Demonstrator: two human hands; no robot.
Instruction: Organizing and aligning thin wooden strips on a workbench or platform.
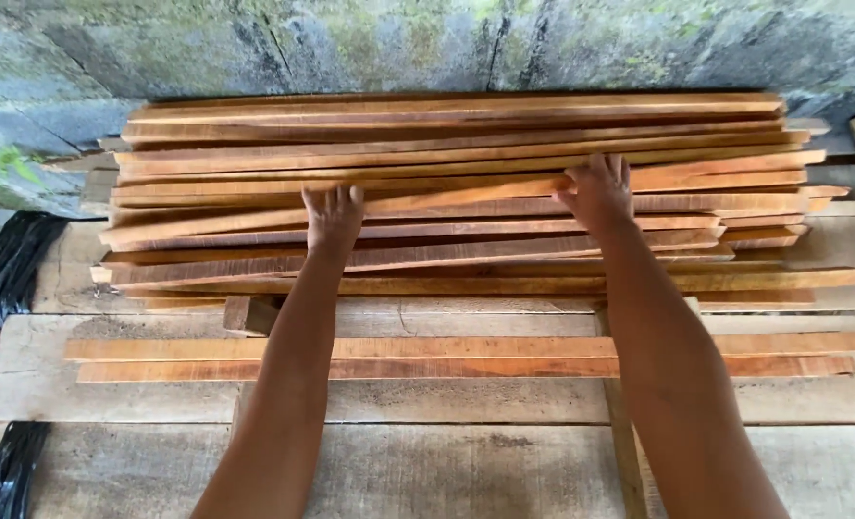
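Both hands clasp one long wooden slat (466, 197) atop a stack of slats (446, 144) on the plank desk (446, 471). The left hand (332, 216) and right hand (597, 192) hold it well apart. Two loose slats (466, 357) lie nearer

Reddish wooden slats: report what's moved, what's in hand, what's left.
Done: two long reddish wooden slats lie side by side on the pale grey plank bench, apart from the pile. In hand: the left hand and right hand grip one slat atop the heap. Left: the large stack of slats against the mossy stone wall.
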